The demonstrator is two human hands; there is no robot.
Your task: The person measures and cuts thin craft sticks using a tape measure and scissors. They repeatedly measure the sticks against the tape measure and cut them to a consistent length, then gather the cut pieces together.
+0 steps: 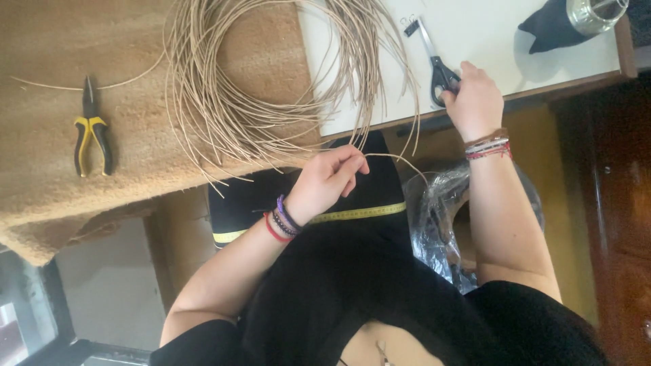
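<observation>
2 hands busy: your right hand (475,102) closed on black scissors (437,64), long axis pointing away across white worktop (488,41); left hand (329,179) pinches cane strand (397,158), cane coil (271,81) just beyond.

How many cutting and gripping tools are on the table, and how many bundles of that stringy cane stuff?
Scissors: 1, under the right hand
Pliers: 1, yellow-handled
Cane coil: 1, a strand pinched by the left hand
Total: 3

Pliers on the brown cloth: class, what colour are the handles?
Yellow and black on the pliers, lying on the cloth; head view.
</observation>
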